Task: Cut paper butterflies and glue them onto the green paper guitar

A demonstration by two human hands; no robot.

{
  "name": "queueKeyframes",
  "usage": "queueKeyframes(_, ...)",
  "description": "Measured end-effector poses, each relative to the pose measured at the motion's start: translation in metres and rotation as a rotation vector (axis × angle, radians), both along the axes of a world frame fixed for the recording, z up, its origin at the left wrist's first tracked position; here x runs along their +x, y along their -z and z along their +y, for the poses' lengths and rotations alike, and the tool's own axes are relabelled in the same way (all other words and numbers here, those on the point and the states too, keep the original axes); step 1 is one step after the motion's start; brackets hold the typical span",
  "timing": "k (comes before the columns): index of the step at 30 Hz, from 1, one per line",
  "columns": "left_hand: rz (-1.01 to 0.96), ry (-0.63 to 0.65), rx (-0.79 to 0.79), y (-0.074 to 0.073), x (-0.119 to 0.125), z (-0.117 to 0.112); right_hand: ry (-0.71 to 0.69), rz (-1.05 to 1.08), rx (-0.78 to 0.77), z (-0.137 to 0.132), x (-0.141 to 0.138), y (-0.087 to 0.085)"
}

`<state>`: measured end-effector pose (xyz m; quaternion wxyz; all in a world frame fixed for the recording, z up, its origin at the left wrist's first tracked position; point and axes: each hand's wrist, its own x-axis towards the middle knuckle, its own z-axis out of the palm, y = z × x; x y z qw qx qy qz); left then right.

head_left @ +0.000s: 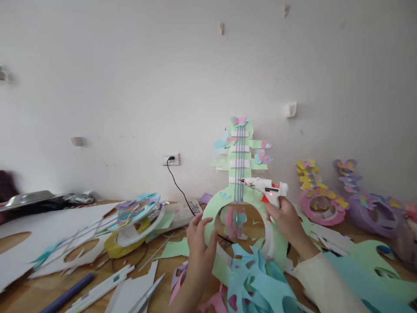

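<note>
A white hot glue gun (267,188) with an orange-red trigger and a small red light is gripped in my right hand (286,219). Its nozzle points left, in front of the neck of a light green paper guitar (213,204), which stands upright against the wall. The guitar has a ring-shaped body, purple strings, white strips and paper butterflies; a pink and blue butterfly (235,221) shows inside its ring. My left hand (201,243) is at the ring's left side, fingers bent and apart, with nothing visible in it. Whether it touches the ring I cannot tell.
Blue paper scraps (254,278) lie before the guitar. Scissors (150,293), a dark blue rod (68,293) and a white cutter (100,289) are at front left. Pink-yellow (322,208) and purple (374,217) paper guitars stand right. A black cord (177,187) hangs from a wall socket.
</note>
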<state>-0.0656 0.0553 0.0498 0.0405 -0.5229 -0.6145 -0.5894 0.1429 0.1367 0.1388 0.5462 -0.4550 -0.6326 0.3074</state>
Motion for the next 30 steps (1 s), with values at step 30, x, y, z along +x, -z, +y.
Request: queueKeyframes(30,0.534,0.104,-0.286,-0.106,0.002,0.064,-0.076,-0.132,-0.131,0.026,0.011,0.003)
